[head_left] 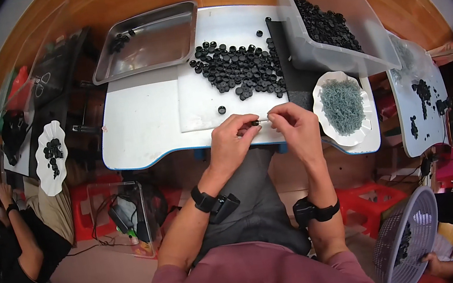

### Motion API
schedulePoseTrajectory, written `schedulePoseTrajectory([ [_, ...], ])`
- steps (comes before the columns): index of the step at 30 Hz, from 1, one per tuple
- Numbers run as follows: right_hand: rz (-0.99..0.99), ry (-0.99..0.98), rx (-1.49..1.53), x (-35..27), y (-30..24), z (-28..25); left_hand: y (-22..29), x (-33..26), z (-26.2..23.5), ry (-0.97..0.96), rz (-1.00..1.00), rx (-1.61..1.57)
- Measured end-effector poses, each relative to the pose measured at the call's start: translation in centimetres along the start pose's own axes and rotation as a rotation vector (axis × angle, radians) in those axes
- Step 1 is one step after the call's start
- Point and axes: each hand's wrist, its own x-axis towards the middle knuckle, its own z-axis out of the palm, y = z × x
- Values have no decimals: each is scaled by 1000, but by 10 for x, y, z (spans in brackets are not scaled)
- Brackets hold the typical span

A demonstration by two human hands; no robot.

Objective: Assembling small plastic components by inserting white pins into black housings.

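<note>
The left hand (230, 144) has its grip closed around one black cap (255, 123), pinched between thumb and forefinger on the near side of the pile (240, 71), just over the near edge of the counter (142, 118). The right hand (297, 127) is beside it, nearer the pile's right end; its thumb and forefinger are pressed together, and whether they grasp anything is too small to tell. The cap lies left of the right grip, with a narrow gap between; the left hand is nearer, being in contact with it. Its long axis (if it has one) cannot be made out.

Counted: two hands; one cap held; one loose cap (222, 109) on the near side of the pile. The pile itself overlaps too much to count. One tray (166, 41), left of the pile and beyond it, bears a small cluster of caps. One tub (345, 61), right of the pile, holds a great many. One dish (369, 107), right of the pile and nearer the person, carries a heap of grey-green bits (342, 106), too tangled to number.
</note>
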Motion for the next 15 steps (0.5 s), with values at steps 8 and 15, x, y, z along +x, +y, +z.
schedulePoseTrajectory([
  [8,64,-140,46,5,3,6,-6,0,1,12,27,-3],
  [15,62,-140,-34,6,7,10,-7,-1,2,26,-1,-26],
])
